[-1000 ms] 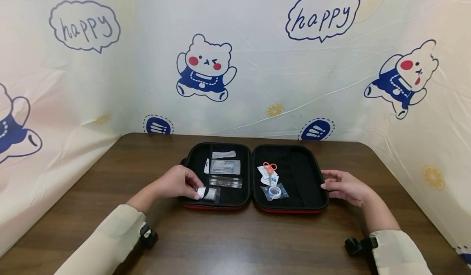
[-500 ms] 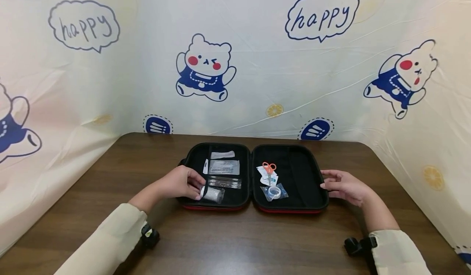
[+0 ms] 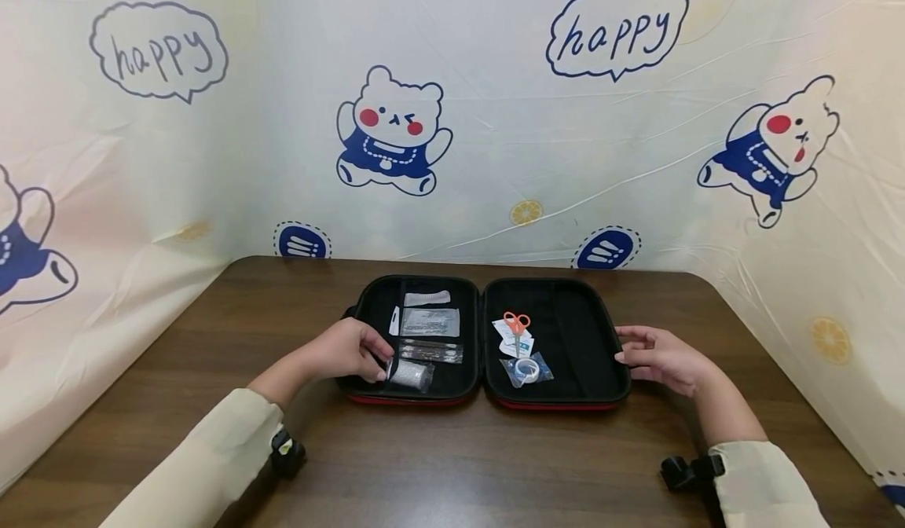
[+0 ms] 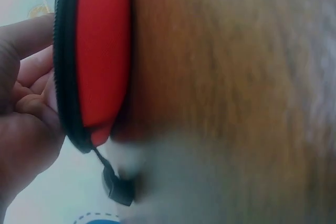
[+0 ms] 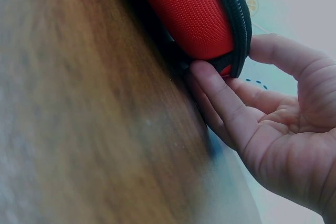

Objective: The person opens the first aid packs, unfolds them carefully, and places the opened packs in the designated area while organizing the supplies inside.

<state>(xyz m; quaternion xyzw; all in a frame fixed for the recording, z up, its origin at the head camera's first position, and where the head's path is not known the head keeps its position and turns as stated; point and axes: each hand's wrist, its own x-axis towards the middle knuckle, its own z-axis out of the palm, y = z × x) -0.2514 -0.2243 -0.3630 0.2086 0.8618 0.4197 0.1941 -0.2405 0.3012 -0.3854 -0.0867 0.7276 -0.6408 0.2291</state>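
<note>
An opened black-lined first-aid case (image 3: 438,393) lies flat with its red shell down. At the lower left of its left half, my left hand (image 3: 346,349) pinches the left end of a clear-wrapped white bandage packet (image 3: 412,376), beside a black elastic strap (image 3: 393,367). In the left wrist view the case's red side (image 4: 102,45) and zip hide the fingertips. My right hand (image 3: 661,359) holds the right rim. The right wrist view shows fingers (image 5: 215,85) beneath the red shell (image 5: 194,19) and another digit against the zip edge.
Above the bandage lie a swab packet (image 3: 431,351), a flat clear packet (image 3: 430,322) and a white strip (image 3: 426,298). The right half holds orange-handled scissors (image 3: 517,323), small white packets (image 3: 505,330) and a bagged tape roll (image 3: 526,370). A brown table (image 3: 495,465) supports the case.
The bandage packet has shifted slightly right and now lies farther under the strap. My left hand moved slightly right with it, then stayed nearly still. The right hand keeps its place.
</note>
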